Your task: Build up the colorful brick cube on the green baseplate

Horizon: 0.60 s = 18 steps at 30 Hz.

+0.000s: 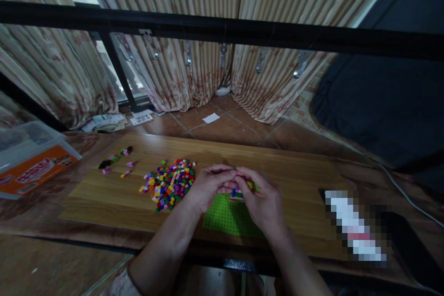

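Both hands are busy over the green baseplate (225, 217), which lies on the wooden counter (305, 175) just in front of the person. It looks like a fitting step: the fingertips meet right above a small cluster of bricks (237, 193) at the plate's far edge. The left hand (208, 187) curls inward with knuckles up. The right hand (263, 203) arches over the plate, wrist low. Each grip is closed to a tight pinch, though I cannot tell whether a brick sits inside. Seating so small a piece calls for lining up the studs and pressing straight down. The pile of coloured bricks (169, 182) lies just to the left.
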{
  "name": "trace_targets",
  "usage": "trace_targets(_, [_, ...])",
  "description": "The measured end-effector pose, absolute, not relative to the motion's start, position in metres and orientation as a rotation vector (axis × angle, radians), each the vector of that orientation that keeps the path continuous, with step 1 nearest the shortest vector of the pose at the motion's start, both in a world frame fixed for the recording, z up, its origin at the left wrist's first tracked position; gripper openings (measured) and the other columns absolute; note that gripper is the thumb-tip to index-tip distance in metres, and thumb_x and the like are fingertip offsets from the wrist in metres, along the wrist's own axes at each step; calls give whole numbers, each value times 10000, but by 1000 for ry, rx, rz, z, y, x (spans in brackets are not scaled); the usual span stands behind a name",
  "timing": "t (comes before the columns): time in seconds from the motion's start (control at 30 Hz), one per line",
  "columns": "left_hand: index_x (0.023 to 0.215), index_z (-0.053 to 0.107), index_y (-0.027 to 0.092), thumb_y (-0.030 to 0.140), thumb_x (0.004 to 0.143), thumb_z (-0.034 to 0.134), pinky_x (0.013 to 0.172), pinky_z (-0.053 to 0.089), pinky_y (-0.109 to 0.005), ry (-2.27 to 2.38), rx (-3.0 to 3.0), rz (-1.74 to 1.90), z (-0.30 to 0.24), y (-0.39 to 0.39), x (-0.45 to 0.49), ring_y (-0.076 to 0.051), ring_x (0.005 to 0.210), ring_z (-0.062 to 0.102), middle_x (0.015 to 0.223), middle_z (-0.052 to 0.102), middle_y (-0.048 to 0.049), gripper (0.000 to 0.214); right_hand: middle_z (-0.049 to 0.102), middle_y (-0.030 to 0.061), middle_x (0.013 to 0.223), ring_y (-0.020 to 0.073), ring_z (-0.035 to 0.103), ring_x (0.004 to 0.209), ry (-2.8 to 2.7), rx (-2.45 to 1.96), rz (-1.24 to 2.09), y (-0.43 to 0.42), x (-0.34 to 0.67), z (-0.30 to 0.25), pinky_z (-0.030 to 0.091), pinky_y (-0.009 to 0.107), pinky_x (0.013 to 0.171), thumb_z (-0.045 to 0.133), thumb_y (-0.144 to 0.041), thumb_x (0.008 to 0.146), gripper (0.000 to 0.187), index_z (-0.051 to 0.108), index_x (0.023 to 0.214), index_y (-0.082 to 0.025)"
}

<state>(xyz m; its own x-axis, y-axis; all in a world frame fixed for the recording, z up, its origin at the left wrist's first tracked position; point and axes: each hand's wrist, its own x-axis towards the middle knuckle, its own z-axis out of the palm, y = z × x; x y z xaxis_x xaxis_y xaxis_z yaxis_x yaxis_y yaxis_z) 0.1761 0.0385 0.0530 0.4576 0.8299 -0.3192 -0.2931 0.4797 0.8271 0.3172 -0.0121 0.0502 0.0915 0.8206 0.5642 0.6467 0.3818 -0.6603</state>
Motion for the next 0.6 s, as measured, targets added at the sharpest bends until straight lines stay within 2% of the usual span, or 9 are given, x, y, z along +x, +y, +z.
trace_targets(0.13, [857,712,139,347,722,746,609,483,-206,902,902,848,53,38,176,-113,671,650,840,738,-66,250,737,30,951,174,680,858,-1340,-1336,362,-5,347,43,533,330,804,654,-267,822,148,709,959,-249])
trace_targets(0.27, [822,722,153,308,765,675,567,454,-211,1105,1178,941,43,44,173,-124,652,629,793,732,-49,171,753,34,854,190,692,781,-1171,-1393,588,2,379,28,543,358,772,718,-312,744,206,723,933,-231])
trace_targets(0.47, [1065,697,189,268,852,541,818,513,-302,1171,1608,951,25,46,179,-197,960,659,1097,713,-57,275,758,40,871,202,696,819,-1124,-1394,790,8,374,14,538,382,820,731,-310,708,221,734,915,-235])
trace_targets(0.6, [1165,653,187,250,873,495,863,516,-328,1183,1698,868,22,41,184,-201,964,663,1146,697,-64,338,760,44,887,199,697,838,-1149,-1395,828,12,365,13,536,380,838,716,-298,717,224,737,930,-235])
